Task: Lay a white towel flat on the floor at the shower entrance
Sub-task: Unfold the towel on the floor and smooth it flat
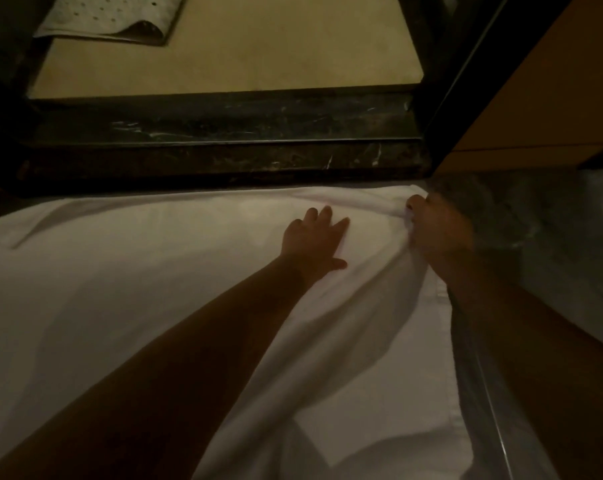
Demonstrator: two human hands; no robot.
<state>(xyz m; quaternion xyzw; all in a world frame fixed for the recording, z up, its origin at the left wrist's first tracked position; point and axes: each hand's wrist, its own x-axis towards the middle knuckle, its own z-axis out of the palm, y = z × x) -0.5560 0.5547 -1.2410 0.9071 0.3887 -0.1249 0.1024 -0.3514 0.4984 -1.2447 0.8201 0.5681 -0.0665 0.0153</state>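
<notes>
Towel (120,289) spread on floor (552,216) along near side of shower sill (224,161), mostly flat. Left hand (314,242) flat, fingers spread, pressing cloth; right hand (438,230) curled round bunched far-right corner. Remaining, apparently: right-side creases, near fold.

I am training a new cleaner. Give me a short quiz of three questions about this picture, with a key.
1. True or false: the left hand lies flat on the towel.
2. Which hand grips the towel's far edge? A: left. B: right.
3. Fill in: the mat with holes lies beyond the dark sill, inside the ____.

Key: 1 true. 2 B, the right hand. 3 shower.
</notes>
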